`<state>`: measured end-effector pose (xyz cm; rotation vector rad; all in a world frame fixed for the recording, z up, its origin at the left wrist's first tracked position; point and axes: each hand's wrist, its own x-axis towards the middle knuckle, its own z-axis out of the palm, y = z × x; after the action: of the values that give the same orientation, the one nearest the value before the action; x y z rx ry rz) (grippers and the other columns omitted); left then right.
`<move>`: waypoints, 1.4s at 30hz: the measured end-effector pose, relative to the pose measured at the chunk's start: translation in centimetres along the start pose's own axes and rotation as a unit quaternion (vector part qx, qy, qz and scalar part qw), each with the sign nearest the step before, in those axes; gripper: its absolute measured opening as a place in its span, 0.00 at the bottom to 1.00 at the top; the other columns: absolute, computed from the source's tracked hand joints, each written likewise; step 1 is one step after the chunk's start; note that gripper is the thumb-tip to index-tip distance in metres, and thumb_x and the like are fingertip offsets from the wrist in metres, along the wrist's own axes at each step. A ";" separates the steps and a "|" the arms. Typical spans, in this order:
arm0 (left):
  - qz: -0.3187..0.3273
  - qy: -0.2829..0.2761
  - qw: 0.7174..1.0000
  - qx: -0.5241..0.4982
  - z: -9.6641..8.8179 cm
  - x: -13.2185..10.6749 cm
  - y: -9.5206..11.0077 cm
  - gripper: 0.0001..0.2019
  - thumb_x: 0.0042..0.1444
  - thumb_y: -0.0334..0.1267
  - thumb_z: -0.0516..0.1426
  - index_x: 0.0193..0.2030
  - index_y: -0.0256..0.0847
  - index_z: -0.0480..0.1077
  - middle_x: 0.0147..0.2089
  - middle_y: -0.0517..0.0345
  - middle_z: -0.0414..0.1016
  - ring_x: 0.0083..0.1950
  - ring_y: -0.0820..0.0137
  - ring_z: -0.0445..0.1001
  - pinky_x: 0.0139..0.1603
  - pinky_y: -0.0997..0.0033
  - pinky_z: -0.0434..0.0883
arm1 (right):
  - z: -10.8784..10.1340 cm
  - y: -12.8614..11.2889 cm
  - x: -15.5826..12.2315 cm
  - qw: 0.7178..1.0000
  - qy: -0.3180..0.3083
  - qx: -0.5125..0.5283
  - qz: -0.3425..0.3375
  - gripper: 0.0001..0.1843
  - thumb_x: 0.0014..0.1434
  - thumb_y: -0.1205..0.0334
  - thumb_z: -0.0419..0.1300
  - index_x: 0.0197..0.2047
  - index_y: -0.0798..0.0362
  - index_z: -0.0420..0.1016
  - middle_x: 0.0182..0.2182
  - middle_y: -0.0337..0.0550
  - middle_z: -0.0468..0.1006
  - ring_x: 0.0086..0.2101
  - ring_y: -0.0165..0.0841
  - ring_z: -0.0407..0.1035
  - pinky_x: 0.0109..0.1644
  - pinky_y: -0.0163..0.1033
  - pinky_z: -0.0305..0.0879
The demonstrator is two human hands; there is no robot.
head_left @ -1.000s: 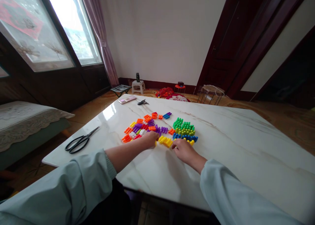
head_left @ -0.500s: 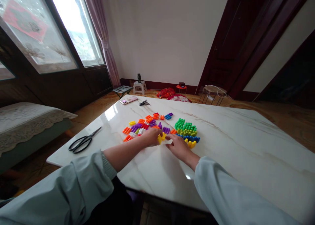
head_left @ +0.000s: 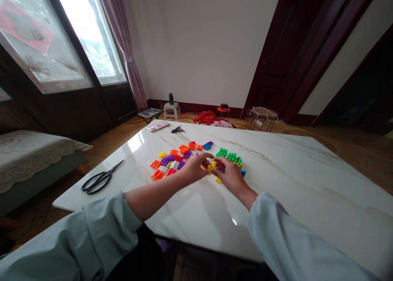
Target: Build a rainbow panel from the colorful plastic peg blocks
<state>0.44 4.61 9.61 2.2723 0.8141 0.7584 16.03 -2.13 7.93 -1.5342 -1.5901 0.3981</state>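
My left hand [head_left: 196, 167] and my right hand [head_left: 231, 173] meet over the near middle of the pile, fingers pinched on yellow plastic building pieces [head_left: 212, 166] between them. The fingers partly cover these pieces, so whether they are joined cannot be made out. Left of my hands lie loose orange pieces [head_left: 157, 175], purple pieces [head_left: 166, 161] and white pieces [head_left: 174, 165]. Beyond my right hand stand rows of green pieces [head_left: 233, 157], with blue pieces [head_left: 243, 173] partly hidden behind it. Another yellow piece [head_left: 218, 180] shows just under my right fingers.
Black-handled scissors [head_left: 102, 177] lie on the left of the white marble-patterned table [head_left: 294, 199]. A pink phone [head_left: 158, 126] and a small dark tool [head_left: 177, 129] rest near its far edge. Stools [head_left: 172, 110] stand on the floor beyond.
Both hands have come together, and the left has moved right with its yellow piece. The right hand now pinches yellow too and covers more of the blue and yellow rows.
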 end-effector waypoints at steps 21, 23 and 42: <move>-0.015 -0.067 0.993 0.100 -1.0 0.6 -2.6 0.14 0.47 0.30 0.57 0.43 0.38 0.75 0.40 0.54 0.79 0.37 0.69 0.77 0.39 0.72 0.73 | -7.6 10.6 -2.4 0.938 0.004 -0.269 0.218 0.08 0.40 0.70 0.63 0.28 0.53 0.72 0.24 0.37 0.75 0.28 0.30 0.68 0.31 0.31 0.58; -0.023 -0.066 0.992 0.104 -1.2 0.5 -2.6 0.13 0.48 0.31 0.57 0.42 0.38 0.76 0.40 0.55 0.79 0.37 0.68 0.77 0.39 0.72 0.73 | -7.1 10.7 -2.3 0.938 0.005 -0.276 0.211 0.08 0.41 0.71 0.63 0.28 0.52 0.72 0.25 0.37 0.75 0.29 0.30 0.69 0.31 0.31 0.58; 0.002 -0.212 0.931 0.296 -0.6 -0.7 -5.4 0.35 0.48 0.30 0.61 0.64 0.47 0.59 0.67 0.50 0.57 0.67 0.51 0.53 0.63 0.49 0.59 | -7.7 9.7 -1.4 0.941 0.000 -0.279 0.189 0.11 0.49 0.61 0.62 0.38 0.53 0.75 0.35 0.44 0.80 0.38 0.36 0.74 0.40 0.37 0.66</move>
<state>-2.28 7.75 6.04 2.8158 0.9055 -0.0165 27.90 -4.10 4.70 -2.2887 -1.4739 0.1512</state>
